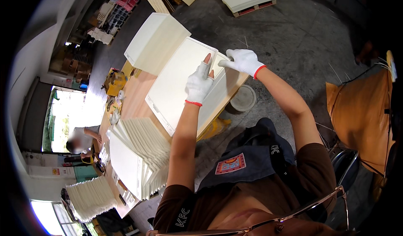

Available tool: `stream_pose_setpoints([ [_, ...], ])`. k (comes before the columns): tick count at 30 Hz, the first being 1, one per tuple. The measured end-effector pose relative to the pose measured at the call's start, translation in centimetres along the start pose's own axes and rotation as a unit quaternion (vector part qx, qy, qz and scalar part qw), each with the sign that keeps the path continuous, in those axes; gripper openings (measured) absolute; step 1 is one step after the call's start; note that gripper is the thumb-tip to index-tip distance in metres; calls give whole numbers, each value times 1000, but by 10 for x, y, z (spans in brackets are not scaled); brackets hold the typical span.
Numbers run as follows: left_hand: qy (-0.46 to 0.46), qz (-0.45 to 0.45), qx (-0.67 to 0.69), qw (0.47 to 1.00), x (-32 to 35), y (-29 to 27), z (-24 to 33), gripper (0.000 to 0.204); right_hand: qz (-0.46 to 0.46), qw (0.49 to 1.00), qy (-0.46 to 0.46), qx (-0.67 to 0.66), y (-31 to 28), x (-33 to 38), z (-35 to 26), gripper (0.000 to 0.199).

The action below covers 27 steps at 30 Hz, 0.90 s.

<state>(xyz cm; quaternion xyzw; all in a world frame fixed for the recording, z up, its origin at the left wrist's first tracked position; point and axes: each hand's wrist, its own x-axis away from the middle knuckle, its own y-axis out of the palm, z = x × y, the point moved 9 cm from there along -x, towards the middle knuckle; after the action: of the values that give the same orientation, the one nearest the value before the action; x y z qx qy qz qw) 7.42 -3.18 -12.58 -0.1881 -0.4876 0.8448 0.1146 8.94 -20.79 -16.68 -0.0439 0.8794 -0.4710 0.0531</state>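
On the wooden table (134, 94), a large cream sheet (176, 82) lies flat with its far corner under both gloved hands. The left hand (200, 84) rests on the sheet, fingers stretched out and flat, one bare fingertip showing through the glove. The right hand (242, 60) pinches the sheet's folded-up edge at the corner (thumb and fingers closed on the paper). A thick paper stack (154, 42) sits just beyond the sheet. Fanned folded sheets (140, 154) lie nearer on the table. A round bowl (243, 97) sits on the floor.
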Motion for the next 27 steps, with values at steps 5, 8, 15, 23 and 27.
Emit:
stream_pose_setpoints([
  [5,-33,-4,-65,997,-25,1,-3,59,70,993,-78,58,-11,2,-12,61],
  [8,-73,-17,-105,992,-41,4,-9,55,90,981,-129,118,-20,1,-23,56],
  [15,-33,-17,16,999,-33,5,-17,47,108,979,-94,-143,-19,-16,-36,54],
  [23,3,0,81,997,-11,4,-17,40,126,965,13,-228,2,-18,-16,59],
  [27,-28,-26,103,994,-12,5,-14,45,141,964,-4,-226,2,-17,-16,56],
])
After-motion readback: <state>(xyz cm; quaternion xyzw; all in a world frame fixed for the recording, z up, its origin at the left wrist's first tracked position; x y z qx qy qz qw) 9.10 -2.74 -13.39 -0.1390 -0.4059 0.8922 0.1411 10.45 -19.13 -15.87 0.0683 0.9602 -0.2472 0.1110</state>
